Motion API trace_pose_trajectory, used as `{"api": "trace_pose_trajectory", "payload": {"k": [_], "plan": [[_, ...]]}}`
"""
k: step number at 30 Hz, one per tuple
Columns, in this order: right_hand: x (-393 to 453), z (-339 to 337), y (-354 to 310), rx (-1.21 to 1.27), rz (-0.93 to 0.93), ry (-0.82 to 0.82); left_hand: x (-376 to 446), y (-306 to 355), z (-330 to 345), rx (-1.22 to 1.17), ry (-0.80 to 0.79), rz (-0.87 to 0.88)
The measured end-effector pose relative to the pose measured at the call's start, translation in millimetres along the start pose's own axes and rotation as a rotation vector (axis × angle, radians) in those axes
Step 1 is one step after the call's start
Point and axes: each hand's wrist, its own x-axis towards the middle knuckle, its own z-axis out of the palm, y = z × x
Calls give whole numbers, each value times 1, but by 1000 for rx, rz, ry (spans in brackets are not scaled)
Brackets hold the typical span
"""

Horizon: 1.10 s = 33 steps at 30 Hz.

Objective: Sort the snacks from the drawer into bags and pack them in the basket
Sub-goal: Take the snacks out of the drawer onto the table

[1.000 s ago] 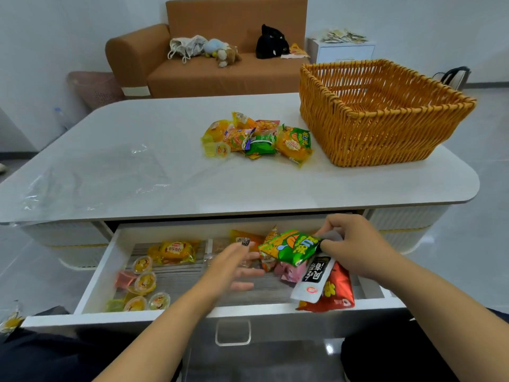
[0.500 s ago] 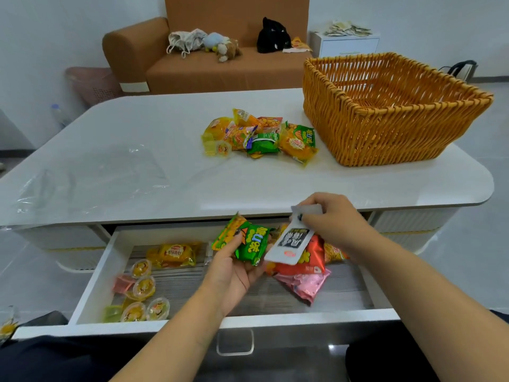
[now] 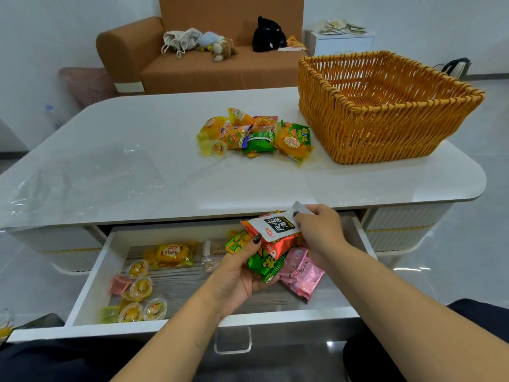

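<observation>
Over the open drawer (image 3: 91,274) I have both hands busy with one bundle of snack packets. My left hand (image 3: 239,274) cups the bunch from below, thumb curled over the top, gripping a green packet (image 3: 263,264) with a red-orange packet (image 3: 278,244) stacked on it. My right hand (image 3: 321,230) pinches the upper edge of a white sachet with black lettering (image 3: 275,226), which lies across the top of the red-orange one. A pink packet (image 3: 301,274) hangs at the right side of the bundle — whether my right hand's fingers hold it from beneath I cannot tell.

Left in the drawer: a yellow wrapped cake (image 3: 172,253) near the back, and a cluster of jelly cups (image 3: 140,288) toward the front left corner.

Up on the white table (image 3: 137,128) a pile of snacks (image 3: 256,136) sits just beside the wicker basket (image 3: 385,128) — to its left, near but not touching it that I can see. Clear plastic bags (image 3: 82,175) lie flat on the table's left part.
</observation>
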Motion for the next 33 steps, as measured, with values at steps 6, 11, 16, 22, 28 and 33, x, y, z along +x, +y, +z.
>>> {"api": "trace_pose_trajectory", "payload": {"k": [6,11,16,22,28,33], "plan": [[-6,1,-11,-162,-170,-88,-3,4,1,-118,0,17],[-5,4,-7,-296,-189,-227,1,5,1,-90,317,155],[3,6,-17,-322,-194,-267,6,21,-1,22,376,255],[31,5,-34,-564,-413,-160,36,79,5,156,415,401],[90,3,-18,-1140,-655,-20,87,136,-4,554,616,581],[115,12,-10,-1357,-586,-111,135,176,17,1117,590,836]]}}
